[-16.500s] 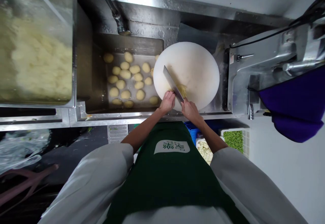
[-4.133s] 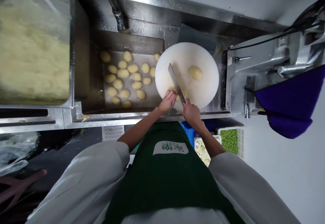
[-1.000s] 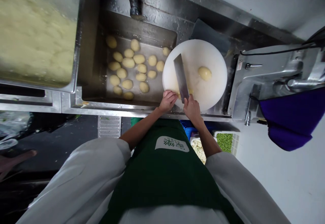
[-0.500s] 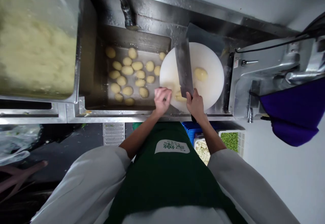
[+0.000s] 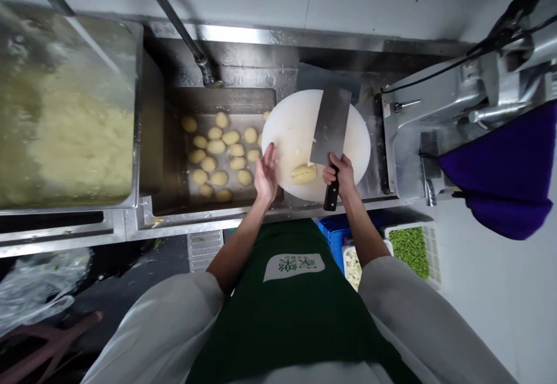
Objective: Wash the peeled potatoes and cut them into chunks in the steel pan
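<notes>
My right hand [image 5: 340, 176] is wrapped round the black handle of a wide cleaver [image 5: 331, 126], whose blade lies flat-looking over the right half of a round white cutting board [image 5: 289, 117]. On the board's near part, left of the blade, rests a peeled potato [image 5: 303, 174] with cut lines along it. My left hand [image 5: 267, 175] is open at the board's left edge, fingers apart and holding nothing. Beyond it, several peeled potatoes [image 5: 216, 147] lie in the sink basin [image 5: 174, 195].
A large metal tub [image 5: 138, 140] of water and pale pieces stands at left. A faucet [image 5: 209, 73] rises behind the sink. Metal equipment [image 5: 404, 146] and a purple cloth [image 5: 505, 169] are at right. Below the counter sits a basket of chopped greens [image 5: 409, 250].
My left hand has opened from a closed shape. The cleaver has swung to the right and shows more of its blade. The potato at the board's right is no longer seen there; a cut-marked one lies near the front.
</notes>
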Tool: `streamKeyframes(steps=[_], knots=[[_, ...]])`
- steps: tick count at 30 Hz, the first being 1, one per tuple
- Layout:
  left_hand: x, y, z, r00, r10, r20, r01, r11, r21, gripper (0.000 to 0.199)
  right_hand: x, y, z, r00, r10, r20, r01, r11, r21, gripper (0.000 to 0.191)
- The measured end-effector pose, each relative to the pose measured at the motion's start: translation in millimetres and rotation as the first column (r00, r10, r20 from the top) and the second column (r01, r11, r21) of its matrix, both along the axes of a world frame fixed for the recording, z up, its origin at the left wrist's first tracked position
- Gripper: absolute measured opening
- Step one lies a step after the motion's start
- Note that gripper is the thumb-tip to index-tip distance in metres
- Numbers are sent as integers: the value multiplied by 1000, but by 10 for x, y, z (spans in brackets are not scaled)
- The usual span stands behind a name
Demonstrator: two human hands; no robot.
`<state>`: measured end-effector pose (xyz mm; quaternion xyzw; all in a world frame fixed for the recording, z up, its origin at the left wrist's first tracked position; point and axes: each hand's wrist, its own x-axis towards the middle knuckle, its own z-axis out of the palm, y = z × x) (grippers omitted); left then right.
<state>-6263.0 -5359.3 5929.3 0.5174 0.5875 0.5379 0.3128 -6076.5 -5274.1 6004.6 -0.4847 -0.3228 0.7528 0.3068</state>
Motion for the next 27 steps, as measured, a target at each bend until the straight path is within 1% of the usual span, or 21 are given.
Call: streamKeyframes(steps=[1,2,3,5,6,7,8,9,10,11,13,15,16,17,18,19,20,22,24,27], knots=[[30,100,44,986,-43,159,50,998,-41,72,20,-14,-4,999,26,-47,-27,1000,-5,51],[79,199,108,941,-79,328,112,990,-83,78,19,-30,-14,995,54,-87,-54,999,-4,50],[140,286,186,869,-85,487,165,979,-123,83,1,-44,-31,991,75,-114,-75,997,2,51],[265,392,357,698,-35,715,233,956,-181,86,-66,-54,-77,988,83,-133,-81,997,15,52],[309,404,433,611,3,792,244,951,-192,84,-99,-43,-104,988,71,-133,-69,997,21,54],[332,392,494,540,29,841,248,950,-191,81,-121,-22,-130,990,52,-130,-50,999,23,55],[331,367,533,497,38,867,246,952,-182,78,-123,9,-152,992,26,-124,-24,999,23,57],[305,337,545,484,31,874,239,957,-166,76,-101,42,-170,994,-7,-112,10,1000,22,58],[259,316,529,501,12,865,229,963,-146,75,-49,73,-182,995,-44,-91,46,999,23,59],[201,310,484,543,-9,839,210,970,-125,75,32,91,-190,995,-80,-60,82,996,23,59],[77,358,321,676,-16,737,143,984,-109,77,276,60,-201,991,-127,34,127,992,26,59],[-10,460,107,859,2,511,83,986,-143,79,586,-94,-231,982,-123,145,119,992,35,57],[-32,511,2,926,1,378,67,984,-166,78,746,-216,-263,975,-102,199,98,995,34,57],[-40,551,-91,969,-27,245,74,980,-183,76,898,-362,-310,966,-82,247,76,997,30,56],[-35,575,-169,989,-87,117,108,975,-193,73,1034,-522,-372,955,-63,291,60,998,20,57],[-21,580,-229,986,-164,4,162,968,-194,69,1146,-688,-446,943,-52,327,53,999,7,58],[1,567,-274,966,-243,-90,223,957,-186,65,1227,-852,-529,933,-54,356,60,998,-4,59],[64,504,-331,899,-354,-257,319,933,-169,58,1278,-1139,-699,918,-74,389,89,996,-19,61],[153,425,-374,856,-379,-351,347,925,-152,55,1176,-1339,-838,913,-108,394,127,992,-21,61],[344,339,-447,832,-351,-429,322,936,-141,61,827,-1462,-949,918,-124,376,144,989,-23,56]])
